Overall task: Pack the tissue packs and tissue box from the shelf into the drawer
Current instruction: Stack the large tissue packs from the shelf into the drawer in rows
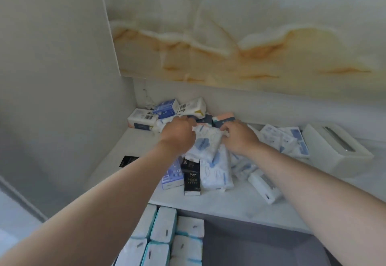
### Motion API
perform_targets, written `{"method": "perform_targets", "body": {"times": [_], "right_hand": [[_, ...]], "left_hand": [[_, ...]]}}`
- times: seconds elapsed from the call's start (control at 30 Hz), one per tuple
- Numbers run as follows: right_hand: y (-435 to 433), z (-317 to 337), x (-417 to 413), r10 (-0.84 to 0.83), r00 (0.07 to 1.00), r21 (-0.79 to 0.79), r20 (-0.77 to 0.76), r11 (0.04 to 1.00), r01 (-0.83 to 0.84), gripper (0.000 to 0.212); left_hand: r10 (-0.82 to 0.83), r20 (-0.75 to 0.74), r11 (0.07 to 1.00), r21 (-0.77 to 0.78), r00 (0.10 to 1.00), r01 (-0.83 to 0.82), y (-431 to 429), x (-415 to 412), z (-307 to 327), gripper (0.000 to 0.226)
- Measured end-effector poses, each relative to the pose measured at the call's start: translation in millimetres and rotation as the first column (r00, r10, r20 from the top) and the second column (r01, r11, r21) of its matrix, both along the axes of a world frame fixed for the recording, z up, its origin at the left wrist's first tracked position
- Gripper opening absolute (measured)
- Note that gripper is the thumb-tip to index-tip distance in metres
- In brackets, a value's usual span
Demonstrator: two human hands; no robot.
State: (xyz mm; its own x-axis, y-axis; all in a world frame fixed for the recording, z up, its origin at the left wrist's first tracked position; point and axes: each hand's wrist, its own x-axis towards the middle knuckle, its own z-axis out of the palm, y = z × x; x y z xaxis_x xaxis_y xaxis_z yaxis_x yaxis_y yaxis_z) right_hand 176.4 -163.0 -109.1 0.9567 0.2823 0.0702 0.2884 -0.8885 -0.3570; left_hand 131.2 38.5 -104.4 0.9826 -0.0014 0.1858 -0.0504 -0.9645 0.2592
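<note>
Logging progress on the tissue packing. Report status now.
Both hands, left and right, on white-and-blue tissue pack atop shelf pile. Tissue box still on shelf, far right. Drawer open below, left side partly filled. Nothing blocking.

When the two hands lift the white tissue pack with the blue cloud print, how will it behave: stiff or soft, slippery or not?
The cloud-print tissue pack will probably be soft: its wrapper looks wrinkled where the left hand and the right hand hold it. Its wrapper looks like glossy film, so it may slip. It lies on other packs, which may shift when it lifts.
</note>
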Motion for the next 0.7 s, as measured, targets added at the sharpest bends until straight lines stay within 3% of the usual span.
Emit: {"method": "perform_targets", "body": {"times": [0.1, 0.23, 0.37, 0.53, 0.7], "right_hand": [[-1, -10, 40, -0.037, 0.999, 0.003, 0.026, 0.999, 0.036, 0.04], [-1, -26, 83, -0.095, 0.995, 0.068, 0.015, 0.993, 0.094, 0.042], [5, -45, 113, -0.129, 0.988, 0.064, -0.08, 0.989, 0.134, 0.043], [14, -55, 129, -0.18, 0.969, 0.128, -0.17, 0.971, 0.203, 0.059], [16, -60, 130, -0.198, 0.979, 0.165, -0.049, 0.965, 0.204, 0.065]], "left_hand": [[0.054, 0.03, 0.998, 0.012, 0.998, -0.055, -9, 45, 0, 0.041], [-0.052, -0.051, 0.998, 0.037, 0.997, 0.053, -14, 95, -12, 0.06], [-0.009, -0.152, 0.993, 0.115, 0.988, 0.027, -13, 133, -22, 0.05], [0.051, -0.048, 0.987, 0.155, 0.998, -0.043, -19, 150, -34, 0.048], [0.002, 0.165, 0.997, 0.073, 0.986, -0.014, -12, 149, -39, 0.041]]}}
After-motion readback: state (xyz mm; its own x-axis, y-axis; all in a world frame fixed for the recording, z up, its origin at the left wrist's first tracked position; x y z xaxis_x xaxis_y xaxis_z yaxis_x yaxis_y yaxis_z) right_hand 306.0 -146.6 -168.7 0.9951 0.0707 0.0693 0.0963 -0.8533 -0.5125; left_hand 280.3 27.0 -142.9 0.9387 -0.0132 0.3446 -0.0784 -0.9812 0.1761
